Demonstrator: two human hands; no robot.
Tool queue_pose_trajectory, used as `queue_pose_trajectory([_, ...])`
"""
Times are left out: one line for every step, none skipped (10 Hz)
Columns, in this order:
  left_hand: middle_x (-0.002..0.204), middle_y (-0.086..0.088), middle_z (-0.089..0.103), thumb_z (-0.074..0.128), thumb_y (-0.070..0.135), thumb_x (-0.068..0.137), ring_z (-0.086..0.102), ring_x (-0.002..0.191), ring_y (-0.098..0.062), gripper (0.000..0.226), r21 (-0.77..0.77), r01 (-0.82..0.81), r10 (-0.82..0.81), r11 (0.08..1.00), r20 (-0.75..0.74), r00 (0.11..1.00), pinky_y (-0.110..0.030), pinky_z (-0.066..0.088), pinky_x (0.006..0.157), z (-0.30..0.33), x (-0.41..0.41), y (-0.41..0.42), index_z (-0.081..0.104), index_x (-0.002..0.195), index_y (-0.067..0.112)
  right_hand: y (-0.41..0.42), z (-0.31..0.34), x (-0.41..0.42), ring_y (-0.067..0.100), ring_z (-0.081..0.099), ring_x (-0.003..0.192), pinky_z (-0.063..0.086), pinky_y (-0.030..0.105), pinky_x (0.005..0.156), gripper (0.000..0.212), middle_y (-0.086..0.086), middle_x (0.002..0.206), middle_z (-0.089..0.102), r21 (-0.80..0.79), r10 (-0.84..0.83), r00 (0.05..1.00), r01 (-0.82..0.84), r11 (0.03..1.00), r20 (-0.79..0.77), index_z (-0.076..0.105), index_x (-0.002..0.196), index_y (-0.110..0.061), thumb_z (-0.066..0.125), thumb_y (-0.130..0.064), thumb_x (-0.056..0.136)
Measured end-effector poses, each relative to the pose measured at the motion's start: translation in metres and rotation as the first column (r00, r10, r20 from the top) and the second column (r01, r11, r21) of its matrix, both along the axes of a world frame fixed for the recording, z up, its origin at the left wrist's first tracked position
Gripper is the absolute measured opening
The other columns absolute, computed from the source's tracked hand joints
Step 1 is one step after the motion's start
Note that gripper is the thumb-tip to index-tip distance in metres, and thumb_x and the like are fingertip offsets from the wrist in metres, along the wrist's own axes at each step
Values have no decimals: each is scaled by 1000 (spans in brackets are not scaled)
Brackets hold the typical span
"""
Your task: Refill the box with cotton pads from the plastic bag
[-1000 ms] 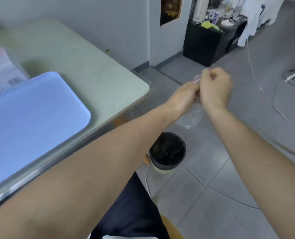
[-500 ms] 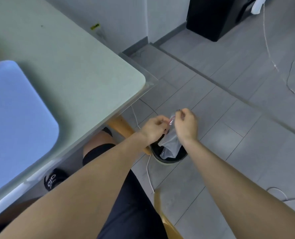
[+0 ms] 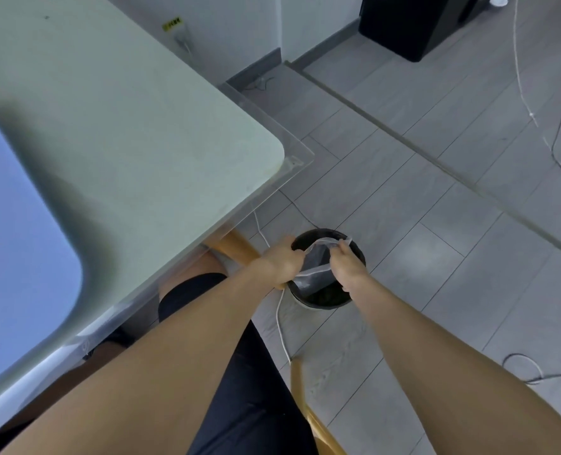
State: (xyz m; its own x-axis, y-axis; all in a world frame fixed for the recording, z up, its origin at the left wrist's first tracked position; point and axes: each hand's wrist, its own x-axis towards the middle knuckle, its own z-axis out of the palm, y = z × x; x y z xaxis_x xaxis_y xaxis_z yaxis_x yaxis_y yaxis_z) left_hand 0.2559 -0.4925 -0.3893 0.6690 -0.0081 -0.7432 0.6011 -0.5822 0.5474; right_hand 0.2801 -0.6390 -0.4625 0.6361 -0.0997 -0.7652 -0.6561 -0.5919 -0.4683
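Hands seemingly pinching plastic bag

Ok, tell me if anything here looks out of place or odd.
Nothing spilled or damaged. One oddity for a refill: both hands, left hand and right hand, hold the clear plastic bag over the black bin on the floor, away from the table. No box or cotton pads show.

The clear plastic bag hangs limp and crumpled over the black bin, its top edge stretched open, looking empty.
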Motion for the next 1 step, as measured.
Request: queue_pose_trajectory([147,-15,45,38,22,104,53,112,-26,55,19,21,-21,1000,11,1000,-36,49,97,12,0,2,20,156,19,-6,17,7,35,40,138,34,43,111,51,12,155,38,-62,-30,991,38,997,130,23,156,-22,26,-30,106])
